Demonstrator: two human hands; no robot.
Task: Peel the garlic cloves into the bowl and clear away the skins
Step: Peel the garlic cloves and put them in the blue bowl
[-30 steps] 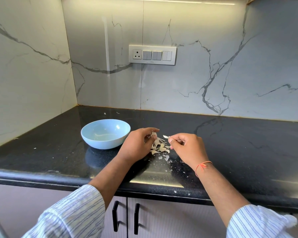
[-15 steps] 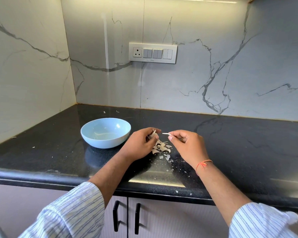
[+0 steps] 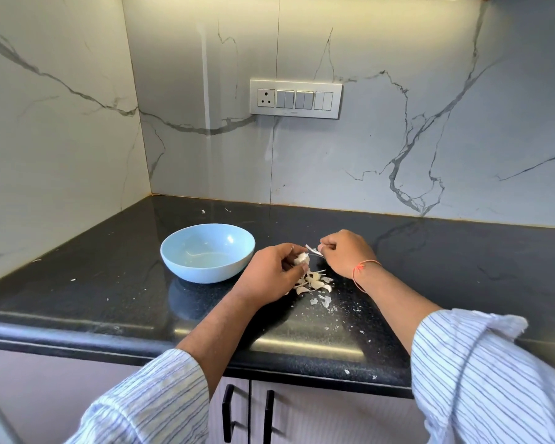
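While the garlic clove (image 3: 301,259) sits pinched between the thumb and curled fingers of the left hand (image 3: 271,274), just right of the bowl (image 3: 207,252) and a little above the counter (image 3: 109,277), the right hand (image 3: 346,253) at its two o'clock nips a thin strip of skin (image 3: 313,250) between thumb and fingertips. The strip looks partly drawn away from the clove, so the step in hand reads as peeling, mid-pull. Whether the strip is wholly free of the clove is too small to tell.

Directly below the clove, at its six o'clock, a loose heap of skins (image 3: 314,283) lies on the counter, with smaller flakes scattered toward five o'clock and the front edge. The bowl stands at the clove's nine o'clock, near the left hand; no peeled clove can be made out in it.

The next move likely calls for finishing the pull, letting the strip fall on the heap, then turning the clove to check for remaining skin before carrying it left over the bowl. Clearing the skins seems well off yet.
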